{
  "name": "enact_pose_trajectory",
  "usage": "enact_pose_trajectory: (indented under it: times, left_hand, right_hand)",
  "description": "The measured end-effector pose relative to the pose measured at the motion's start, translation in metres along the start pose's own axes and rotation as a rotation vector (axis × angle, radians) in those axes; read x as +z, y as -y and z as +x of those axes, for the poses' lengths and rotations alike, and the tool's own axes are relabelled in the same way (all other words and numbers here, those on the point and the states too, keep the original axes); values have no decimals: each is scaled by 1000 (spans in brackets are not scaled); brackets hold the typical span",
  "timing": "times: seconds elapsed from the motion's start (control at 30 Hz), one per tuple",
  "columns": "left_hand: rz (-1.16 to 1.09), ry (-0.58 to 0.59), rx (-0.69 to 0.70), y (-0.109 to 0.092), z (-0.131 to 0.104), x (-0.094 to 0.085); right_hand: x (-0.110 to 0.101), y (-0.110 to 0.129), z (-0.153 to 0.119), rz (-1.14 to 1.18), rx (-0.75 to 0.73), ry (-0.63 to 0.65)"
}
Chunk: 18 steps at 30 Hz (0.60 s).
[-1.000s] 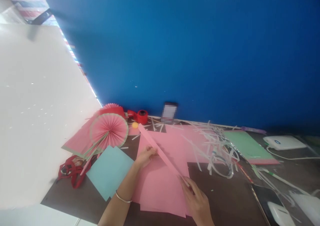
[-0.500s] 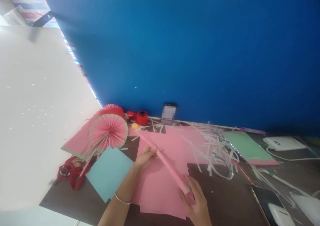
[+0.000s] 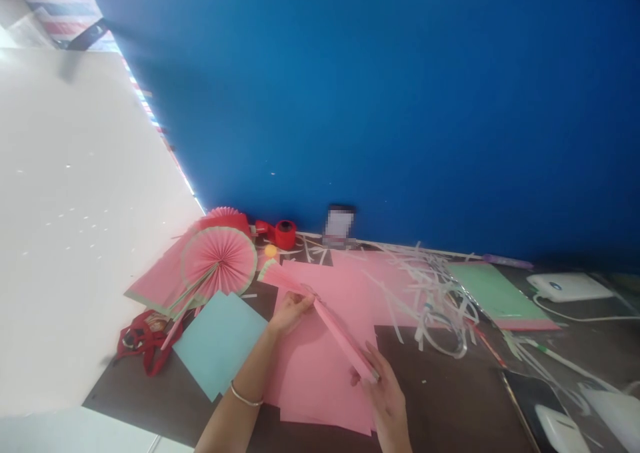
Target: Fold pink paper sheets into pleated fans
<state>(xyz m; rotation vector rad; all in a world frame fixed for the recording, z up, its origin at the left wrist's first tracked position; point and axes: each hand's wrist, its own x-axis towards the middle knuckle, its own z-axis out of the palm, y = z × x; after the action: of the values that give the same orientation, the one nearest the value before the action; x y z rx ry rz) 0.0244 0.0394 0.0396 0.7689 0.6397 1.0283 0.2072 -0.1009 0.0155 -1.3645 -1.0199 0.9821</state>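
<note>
A pleated strip of pink paper (image 3: pixel 340 326) with pale green ends runs slantwise between my hands, its far end fanned apart a little. At its middle my left hand (image 3: pixel 293 311) pinches it, and something thin, perhaps a tie, crosses the folds there. My right hand (image 3: pixel 383 389) has closed round the near end, thumb on one side and fingers on the other. Beneath the strip lie overlapping pink sheets (image 3: pixel 320 386). To the left is a finished round pink paper fan (image 3: pixel 235 266) with a green rim. Light blue sheets (image 3: pixel 220 346) lie beside my left forearm.
Red tape (image 3: pixel 285 235) and a small orange disc (image 3: pixel 271 251) sit near the blue panel (image 3: pixel 380 106). White paper strips (image 3: pixel 425 283) and a clear tape roll (image 3: pixel 444 331) are right of the pink sheets. Further right are green paper (image 3: pixel 500 293), a dark phone (image 3: pixel 533 399) and a white device (image 3: pixel 567 286).
The far end of the pleated strip has spread from a tight bundle into a small fan. My right hand has shifted its hold at the near end; my left hand stays at the middle.
</note>
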Motion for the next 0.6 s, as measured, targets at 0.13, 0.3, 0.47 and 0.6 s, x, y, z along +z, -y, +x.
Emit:
enact_pose_trajectory:
  times: [0.13, 0.3, 0.47, 0.6]
  left_hand:
    - [-26, -59, 22, 7, 2, -4]
    - [-106, -151, -19, 16, 6, -12]
    - [-157, -126, -90, 16, 9, -17]
    - [-161, -126, -102, 17, 10, -18]
  right_hand:
    - [-1, 7, 1, -118, 67, -103]
    - [-4, 1, -4, -306, -121, -62]
    - [-13, -22, -4, -616, -556, 50]
    - [-20, -30, 0, -755, -781, 95]
